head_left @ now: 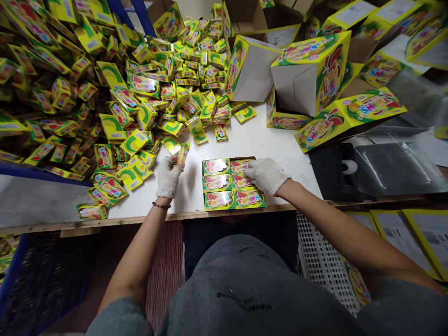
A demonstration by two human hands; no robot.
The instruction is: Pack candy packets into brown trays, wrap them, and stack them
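My left hand (168, 177), in a white glove, is closed on one small yellow packet (182, 152) held upright at the edge of the big pile. My right hand (265, 175), also gloved, lies flat with fingers spread on a block of small packets (224, 186) laid in two columns near the table's front edge. The packets are yellow and green with red lettering.
A large heap of small yellow packets (147, 88) covers the left and back of the white table (259, 140). Several bigger yellow display boxes (311, 70) stand and lie at the back right. A black tape dispenser (336, 170) sits at the right. A white plastic crate (322, 261) is below the table.
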